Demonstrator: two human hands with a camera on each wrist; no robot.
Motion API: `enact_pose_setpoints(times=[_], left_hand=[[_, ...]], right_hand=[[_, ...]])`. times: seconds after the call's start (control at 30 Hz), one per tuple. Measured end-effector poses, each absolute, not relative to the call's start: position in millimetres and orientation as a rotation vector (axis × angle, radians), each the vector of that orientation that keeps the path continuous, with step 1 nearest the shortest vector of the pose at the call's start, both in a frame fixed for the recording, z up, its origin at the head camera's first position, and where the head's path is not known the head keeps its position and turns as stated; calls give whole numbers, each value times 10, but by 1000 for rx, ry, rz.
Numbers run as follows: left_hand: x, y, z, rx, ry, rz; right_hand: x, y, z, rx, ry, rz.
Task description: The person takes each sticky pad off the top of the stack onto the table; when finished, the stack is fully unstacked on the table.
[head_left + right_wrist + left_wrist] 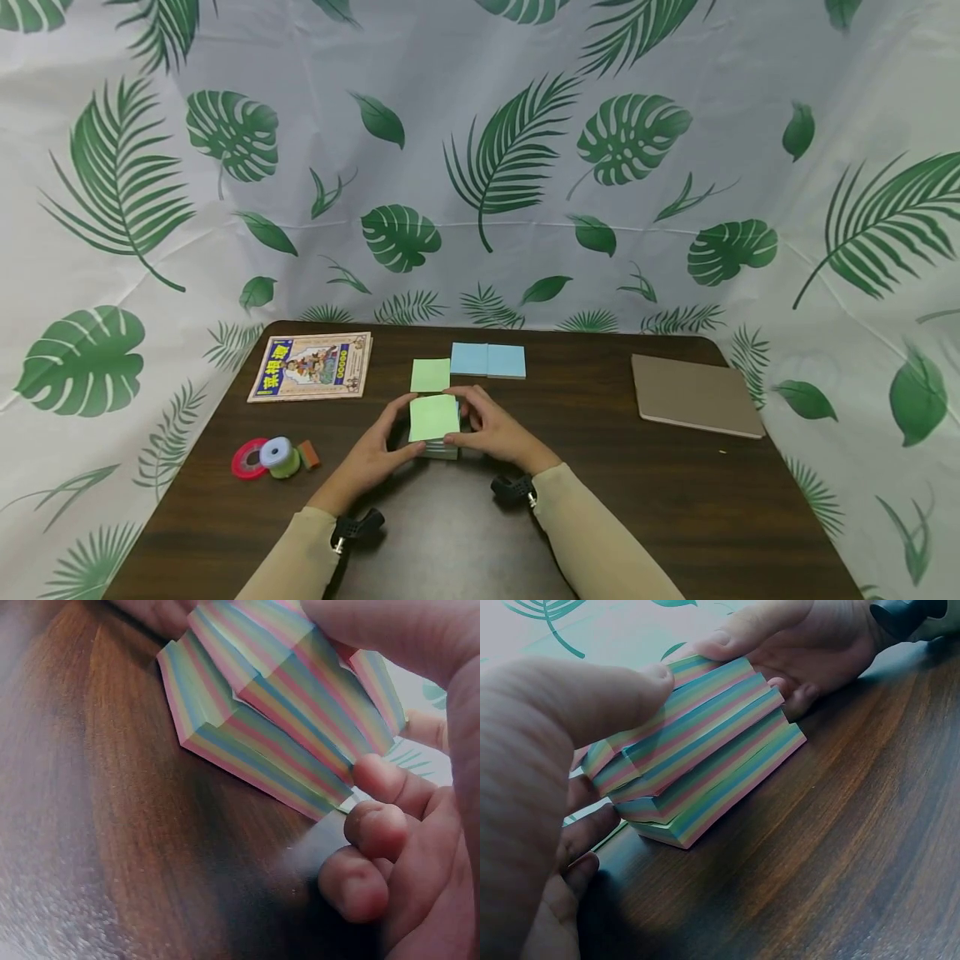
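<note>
Sticky-note block [435, 425] at table [675, 500] centre-front. Left hand [375, 454] & right hand [491, 429] both clasp it, thumbs on top. Light, but layers shear/slip; grip opp. side edges.

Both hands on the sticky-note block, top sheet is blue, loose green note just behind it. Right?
Not quite: the top sheet is green, not blue, as the head view shows. The rest holds: the left hand and right hand both grip the sticky-note block, and a loose green note lies just behind it. The blue notes lie farther back.
</note>
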State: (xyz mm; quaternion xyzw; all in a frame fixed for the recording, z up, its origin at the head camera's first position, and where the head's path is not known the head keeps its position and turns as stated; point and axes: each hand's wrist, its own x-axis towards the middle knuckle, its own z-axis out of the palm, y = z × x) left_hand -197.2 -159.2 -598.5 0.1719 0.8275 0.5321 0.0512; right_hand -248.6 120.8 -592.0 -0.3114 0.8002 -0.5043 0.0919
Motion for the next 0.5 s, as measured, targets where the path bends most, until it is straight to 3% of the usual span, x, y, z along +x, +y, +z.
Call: enact_pose_setpoints(times=[0.5], left_hand=[[-1999,-1583,-5979,573,2587,1564]], right_hand=[[-2526,1262,-5931,-901,2181,-1665]])
